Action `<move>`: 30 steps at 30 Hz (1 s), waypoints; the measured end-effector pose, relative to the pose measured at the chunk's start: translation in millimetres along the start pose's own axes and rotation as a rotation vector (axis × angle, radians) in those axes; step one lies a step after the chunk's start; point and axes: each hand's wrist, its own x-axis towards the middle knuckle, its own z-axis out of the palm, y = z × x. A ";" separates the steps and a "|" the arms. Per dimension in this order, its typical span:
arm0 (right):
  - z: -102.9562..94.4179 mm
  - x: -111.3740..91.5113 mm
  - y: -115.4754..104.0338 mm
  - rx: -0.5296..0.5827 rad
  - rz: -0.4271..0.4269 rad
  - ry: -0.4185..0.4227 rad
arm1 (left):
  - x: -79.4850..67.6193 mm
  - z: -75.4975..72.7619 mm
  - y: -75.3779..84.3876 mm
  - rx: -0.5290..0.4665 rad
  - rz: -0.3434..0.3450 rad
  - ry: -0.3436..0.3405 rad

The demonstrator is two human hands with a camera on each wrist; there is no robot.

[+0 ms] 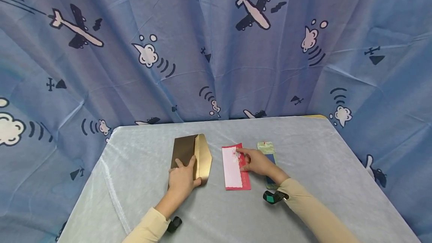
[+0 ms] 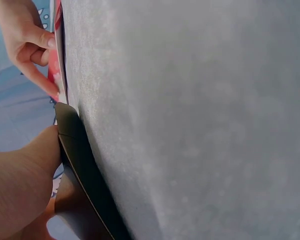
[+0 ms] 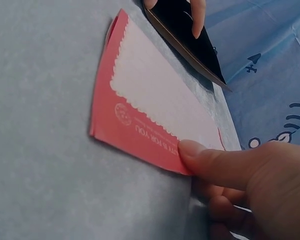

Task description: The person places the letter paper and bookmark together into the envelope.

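Note:
A brown and gold envelope [image 1: 182, 148] lies on the left of the table with its gold flap [image 1: 204, 156] folded out to the right. My left hand [image 1: 182, 178] rests on it, fingers spread over the brown part and thumb at the flap. Right of the envelope is a red greeting card [image 1: 232, 170] with a pale, lace-edged panel and print along one side. My right hand [image 1: 259, 161] pinches the card's right side; in the right wrist view the thumb [image 3: 192, 148] lies on top and the other fingers are partly hidden past the edge.
A green and blue card-like item [image 1: 266, 147] lies under my right wrist, partly covered by it. A pale cloth covers the table [image 1: 135, 160]. A blue curtain [image 1: 216, 48] with printed aeroplanes hangs behind the table's far edge.

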 end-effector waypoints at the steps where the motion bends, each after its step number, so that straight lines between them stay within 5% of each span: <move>1: -0.1 -0.3 -0.1 0.003 -0.001 0.000 | 0.0 0.1 0.0 0.003 0.001 0.001; 30: -9.0 6.1 -11.7 0.157 -0.011 0.042 | -0.7 -1.2 0.8 0.032 0.005 0.013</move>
